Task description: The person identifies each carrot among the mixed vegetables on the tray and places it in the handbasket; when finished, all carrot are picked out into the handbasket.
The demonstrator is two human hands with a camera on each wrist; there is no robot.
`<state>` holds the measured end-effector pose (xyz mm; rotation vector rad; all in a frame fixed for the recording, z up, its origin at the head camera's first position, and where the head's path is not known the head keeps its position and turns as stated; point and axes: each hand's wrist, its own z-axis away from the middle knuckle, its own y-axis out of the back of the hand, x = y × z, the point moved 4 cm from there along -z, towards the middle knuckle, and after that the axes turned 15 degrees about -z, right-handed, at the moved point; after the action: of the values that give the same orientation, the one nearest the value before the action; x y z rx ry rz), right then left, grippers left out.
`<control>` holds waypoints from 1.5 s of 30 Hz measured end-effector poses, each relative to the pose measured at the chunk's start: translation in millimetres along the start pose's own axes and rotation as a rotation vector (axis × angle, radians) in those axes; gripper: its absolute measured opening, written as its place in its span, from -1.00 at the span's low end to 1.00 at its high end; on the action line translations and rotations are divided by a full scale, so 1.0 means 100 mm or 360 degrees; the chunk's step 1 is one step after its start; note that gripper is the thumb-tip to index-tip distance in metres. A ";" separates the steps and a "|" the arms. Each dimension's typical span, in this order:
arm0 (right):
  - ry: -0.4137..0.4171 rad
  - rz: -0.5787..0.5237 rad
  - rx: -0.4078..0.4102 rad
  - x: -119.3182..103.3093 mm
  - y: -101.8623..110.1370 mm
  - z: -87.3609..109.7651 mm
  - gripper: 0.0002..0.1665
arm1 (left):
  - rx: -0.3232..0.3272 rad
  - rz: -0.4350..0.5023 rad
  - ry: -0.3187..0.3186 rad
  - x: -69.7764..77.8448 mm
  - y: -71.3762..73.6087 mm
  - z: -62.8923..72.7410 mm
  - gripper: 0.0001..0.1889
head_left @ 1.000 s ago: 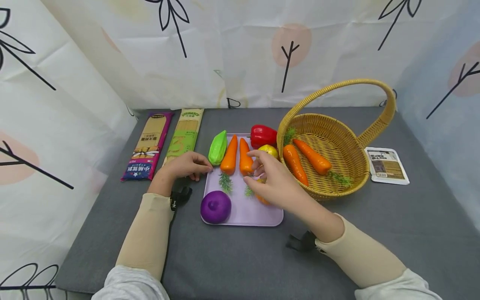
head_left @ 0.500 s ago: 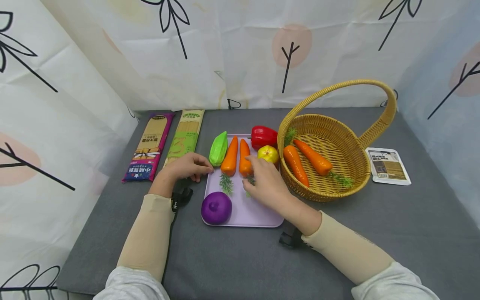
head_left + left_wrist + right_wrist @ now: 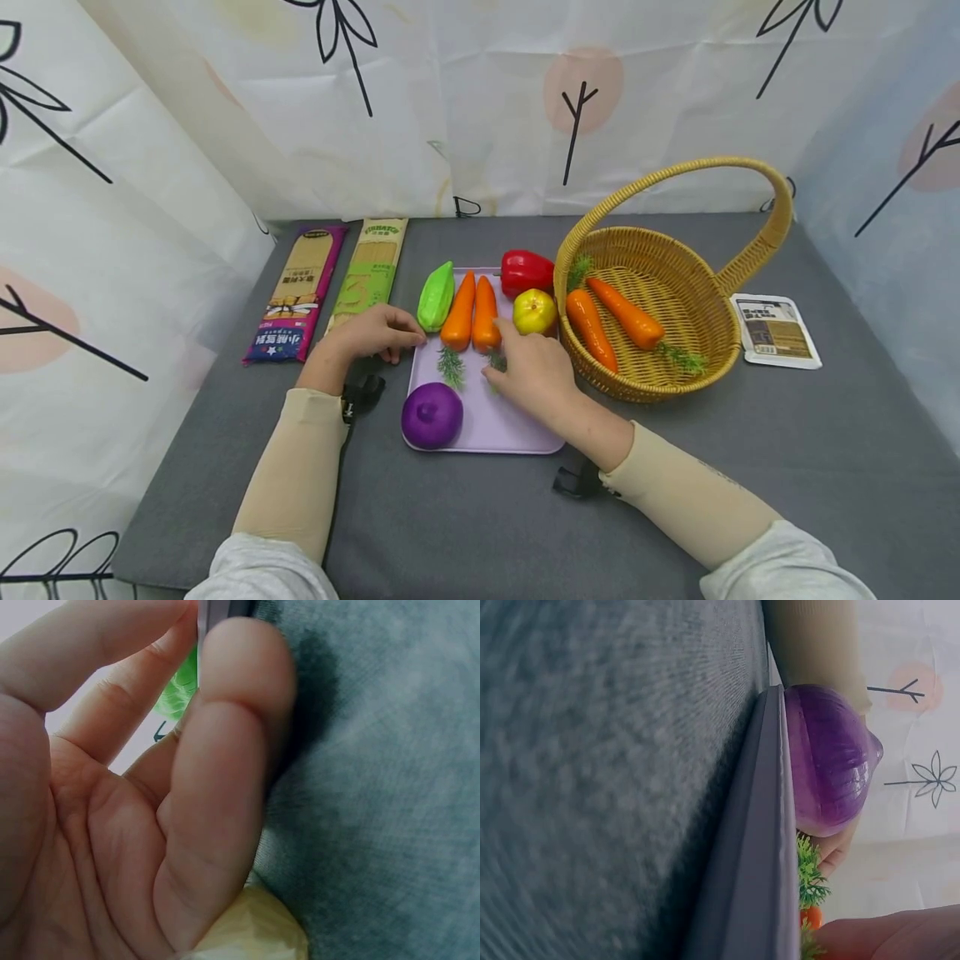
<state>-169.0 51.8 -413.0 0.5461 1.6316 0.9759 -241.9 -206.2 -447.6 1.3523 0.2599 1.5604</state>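
Two orange carrots with green tops lie side by side on the lilac tray [image 3: 510, 433]. My right hand [image 3: 536, 367] holds the right carrot [image 3: 485, 317] near its leafy end; part of its greenery is hidden. Touching that carrot is the left carrot [image 3: 458, 312]. My left hand [image 3: 371, 333] pinches the tray's left rim, as the left wrist view also suggests, with the thumb [image 3: 225, 772] outside it. A purple onion [image 3: 432, 415] rests in the tray's near left corner, and a green ridged vegetable [image 3: 436, 297] lies at its far left.
A red bell pepper [image 3: 527, 273] and a yellow rounded fruit or vegetable [image 3: 535, 312] lie along the tray's right side. Close beside is a wicker basket [image 3: 697, 317] with two carrots. Purple [image 3: 296, 292] and green [image 3: 367, 267] packets lie left, a white packet [image 3: 777, 331] right.
My right hand has moved down and left onto the right carrot, which has shifted left against the other one. The yellow item has come into full view. My left hand stays put.
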 end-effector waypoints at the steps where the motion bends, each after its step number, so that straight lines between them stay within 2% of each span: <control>1: 0.0001 -0.0008 0.0010 0.00 0.00 0.00 -0.21 | 0.0002 -0.0001 -0.0006 0.00 0.00 0.00 -0.80; 5: 0.0003 -0.0112 0.0064 0.01 0.01 0.00 -0.24 | 0.0007 -0.0008 -0.0013 -0.01 0.01 0.00 -0.80; 11: 0.0052 -0.0424 0.0146 0.00 0.05 0.02 -0.40 | -0.0011 -0.0006 0.0011 -0.04 0.00 0.00 -0.78; 14: 0.0123 -0.0574 0.0196 -0.04 0.12 0.02 -0.47 | -0.0009 -0.0002 0.0004 -0.03 0.00 -0.01 -0.77; 17: 0.0248 -0.0696 0.0262 -0.07 0.21 0.03 -0.50 | -0.0004 -0.0004 -0.0004 -0.02 0.00 -0.01 -0.77; 21: 0.0391 -0.0924 0.0321 -0.10 0.37 0.06 -0.57 | -0.0008 0.0000 0.0006 -0.03 -0.01 -0.02 -0.76; 26: 0.0437 -0.1277 0.0359 -0.12 0.62 0.11 -0.66 | -0.0010 0.0007 0.0005 -0.05 -0.01 -0.03 -0.74; 30: 0.0518 -0.1475 0.0421 -0.18 0.83 0.20 -0.69 | -0.0007 0.0013 -0.0001 -0.04 0.00 -0.02 -0.73; 39: 0.0754 -0.1646 0.0656 -0.26 1.34 0.49 -0.71 | -0.0002 -0.0001 -0.0010 -0.03 -0.01 -0.02 -0.75; 45: 0.0758 -0.1787 0.0908 -0.23 1.64 0.68 -0.74 | 0.0001 -0.0010 -0.0010 -0.03 -0.01 -0.02 -0.75</control>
<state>-120.6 146.8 -268.9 -0.3085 2.2163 -0.2359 -243.5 -207.4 -450.5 1.3553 0.2603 1.5508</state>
